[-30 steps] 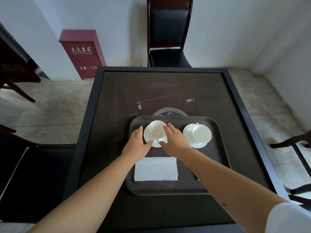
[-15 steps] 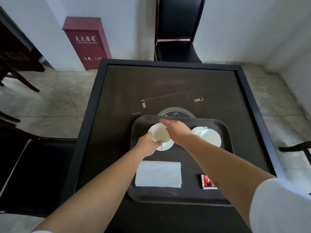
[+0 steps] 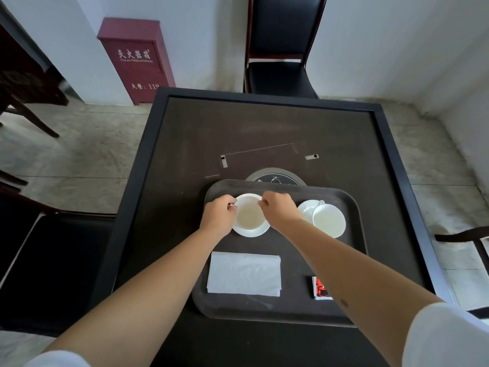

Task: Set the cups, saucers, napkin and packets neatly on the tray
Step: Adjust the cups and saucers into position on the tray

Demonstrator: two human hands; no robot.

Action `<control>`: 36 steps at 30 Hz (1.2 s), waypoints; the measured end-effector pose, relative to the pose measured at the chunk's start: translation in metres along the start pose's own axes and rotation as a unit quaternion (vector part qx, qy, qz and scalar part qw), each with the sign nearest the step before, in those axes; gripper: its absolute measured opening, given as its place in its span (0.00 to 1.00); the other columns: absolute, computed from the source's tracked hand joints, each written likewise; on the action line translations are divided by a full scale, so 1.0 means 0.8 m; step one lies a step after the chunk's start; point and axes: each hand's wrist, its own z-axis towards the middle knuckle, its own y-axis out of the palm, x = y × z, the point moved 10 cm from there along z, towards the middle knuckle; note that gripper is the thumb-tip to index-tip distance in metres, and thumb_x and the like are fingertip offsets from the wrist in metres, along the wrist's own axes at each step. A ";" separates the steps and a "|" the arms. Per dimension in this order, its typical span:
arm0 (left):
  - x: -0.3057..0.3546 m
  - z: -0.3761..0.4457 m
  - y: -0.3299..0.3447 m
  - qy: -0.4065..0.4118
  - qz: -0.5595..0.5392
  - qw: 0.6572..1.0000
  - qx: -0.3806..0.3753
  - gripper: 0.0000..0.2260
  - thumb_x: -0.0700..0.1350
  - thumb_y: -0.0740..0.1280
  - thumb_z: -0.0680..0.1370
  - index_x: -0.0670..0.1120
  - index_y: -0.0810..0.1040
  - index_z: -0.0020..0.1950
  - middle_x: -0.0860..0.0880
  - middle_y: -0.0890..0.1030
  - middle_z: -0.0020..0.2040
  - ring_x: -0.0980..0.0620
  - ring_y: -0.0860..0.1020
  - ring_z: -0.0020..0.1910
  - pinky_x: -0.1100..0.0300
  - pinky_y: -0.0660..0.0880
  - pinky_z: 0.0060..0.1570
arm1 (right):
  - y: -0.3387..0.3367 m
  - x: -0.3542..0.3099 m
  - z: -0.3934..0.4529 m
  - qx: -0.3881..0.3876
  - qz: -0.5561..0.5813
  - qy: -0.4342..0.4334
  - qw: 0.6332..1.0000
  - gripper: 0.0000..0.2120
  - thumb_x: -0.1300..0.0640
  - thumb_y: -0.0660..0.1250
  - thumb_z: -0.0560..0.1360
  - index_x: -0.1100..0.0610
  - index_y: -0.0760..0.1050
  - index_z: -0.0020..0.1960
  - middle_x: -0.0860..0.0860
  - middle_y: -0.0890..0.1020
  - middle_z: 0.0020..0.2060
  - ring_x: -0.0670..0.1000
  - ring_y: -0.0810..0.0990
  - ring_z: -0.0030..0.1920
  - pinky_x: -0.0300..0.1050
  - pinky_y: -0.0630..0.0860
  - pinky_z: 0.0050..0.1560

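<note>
A dark tray (image 3: pixel 354 207) lies on the table. At its far left a white cup (image 3: pixel 248 214) stands upright on a white saucer (image 3: pixel 251 231). My left hand (image 3: pixel 218 217) pinches the cup's left rim and my right hand (image 3: pixel 280 210) pinches its right rim. A second white cup (image 3: pixel 329 219) leans on its saucer (image 3: pixel 307 210) at the far right. A folded white napkin (image 3: pixel 244 274) lies at the near left of the tray. Red-and-white packets (image 3: pixel 318 288) show at the near right, partly hidden by my right forearm.
The tray sits on a dark square table (image 3: pixel 264 128) with a raised rim and a round panel (image 3: pixel 275 178) just beyond the tray. A black chair (image 3: pixel 280 72) stands at the far side, a red cabinet (image 3: pixel 137 59) at the back left, dark chairs left and right.
The left cup lay tipped on its saucer; both hands have turned it upright and now hold its rim. The view shifted, and the packets came into sight.
</note>
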 end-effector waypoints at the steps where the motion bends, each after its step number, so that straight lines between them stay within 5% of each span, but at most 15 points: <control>1: 0.004 0.001 0.001 0.011 0.002 1.000 -0.002 0.08 0.43 0.62 0.81 0.48 0.80 0.56 0.47 0.83 0.53 0.47 0.78 0.51 0.56 0.74 0.48 | 0.000 0.002 0.000 -0.003 0.019 0.010 1.000 0.08 0.53 0.61 0.80 0.57 0.74 0.48 0.58 0.82 0.47 0.58 0.76 0.44 0.45 0.71 0.40; 4: 0.015 0.004 0.001 0.033 0.002 0.999 0.010 0.10 0.43 0.64 0.81 0.47 0.79 0.61 0.46 0.81 0.59 0.47 0.77 0.55 0.58 0.72 0.52 | 0.002 0.007 -0.004 -0.017 0.059 0.016 0.998 0.16 0.58 0.59 0.78 0.50 0.75 0.63 0.55 0.81 0.51 0.56 0.78 0.46 0.44 0.72 0.40; 6: 0.015 -0.002 -0.005 0.023 -0.019 0.998 0.052 0.15 0.45 0.67 0.79 0.46 0.75 0.66 0.47 0.76 0.62 0.47 0.75 0.59 0.58 0.70 0.55 | 0.003 0.007 -0.009 -0.023 0.048 0.010 0.999 0.19 0.59 0.57 0.76 0.48 0.74 0.65 0.55 0.81 0.51 0.56 0.79 0.44 0.44 0.73 0.37; 11: -0.009 -0.029 0.027 -0.032 -0.086 0.996 0.011 0.13 0.42 0.67 0.77 0.48 0.74 0.61 0.49 0.79 0.55 0.48 0.76 0.51 0.59 0.71 0.43 | 0.012 0.018 -0.027 -0.022 0.092 0.036 0.995 0.25 0.60 0.56 0.75 0.47 0.69 0.70 0.57 0.82 0.49 0.57 0.83 0.40 0.48 0.81 0.36; 14: -0.015 -0.032 0.032 -0.053 -0.117 0.992 0.018 0.13 0.39 0.63 0.77 0.49 0.74 0.61 0.49 0.80 0.55 0.46 0.77 0.51 0.56 0.76 0.45 | 0.019 0.030 -0.041 0.002 0.165 0.070 0.984 0.21 0.59 0.56 0.78 0.48 0.71 0.69 0.55 0.82 0.47 0.47 0.82 0.29 0.33 0.70 0.21; 16: -0.017 -0.031 0.029 -0.063 -0.133 0.988 0.037 0.11 0.39 0.63 0.78 0.47 0.76 0.59 0.47 0.80 0.54 0.45 0.78 0.51 0.51 0.79 0.49 | 0.019 0.037 -0.046 0.025 0.195 0.084 0.977 0.15 0.56 0.56 0.79 0.49 0.74 0.63 0.53 0.83 0.42 0.43 0.79 0.24 0.31 0.67 0.20; 20: -0.014 -0.024 0.019 -0.043 -0.133 0.989 0.057 0.12 0.41 0.63 0.80 0.46 0.79 0.62 0.47 0.82 0.57 0.45 0.79 0.53 0.49 0.78 0.53 | 0.023 0.049 -0.046 0.026 0.249 0.134 0.959 0.08 0.58 0.56 0.78 0.51 0.73 0.49 0.53 0.83 0.36 0.44 0.81 0.26 0.36 0.73 0.28; 23: -0.011 -0.021 0.023 -0.036 -0.141 0.989 0.021 0.17 0.41 0.59 0.80 0.50 0.78 0.67 0.48 0.81 0.59 0.46 0.81 0.52 0.51 0.81 0.49 | 0.033 0.056 -0.048 0.011 0.315 0.174 0.933 0.06 0.60 0.58 0.78 0.54 0.73 0.50 0.54 0.84 0.33 0.49 0.83 0.29 0.42 0.80 0.33; 27: -0.006 -0.022 0.030 0.000 -0.128 0.991 -0.025 0.21 0.38 0.59 0.81 0.53 0.74 0.71 0.50 0.80 0.61 0.47 0.81 0.53 0.56 0.82 0.46 | 0.037 0.058 -0.050 0.012 0.357 0.187 0.915 0.04 0.59 0.61 0.79 0.54 0.74 0.50 0.56 0.84 0.36 0.51 0.84 0.32 0.39 0.77 0.29; 36: -0.006 -0.027 0.034 0.002 -0.146 0.989 -0.002 0.19 0.40 0.59 0.83 0.52 0.70 0.74 0.48 0.76 0.67 0.45 0.78 0.58 0.53 0.82 0.50 | 0.052 0.065 -0.055 0.001 0.461 0.222 0.859 0.03 0.59 0.63 0.80 0.55 0.75 0.50 0.56 0.84 0.35 0.51 0.85 0.33 0.42 0.80 0.32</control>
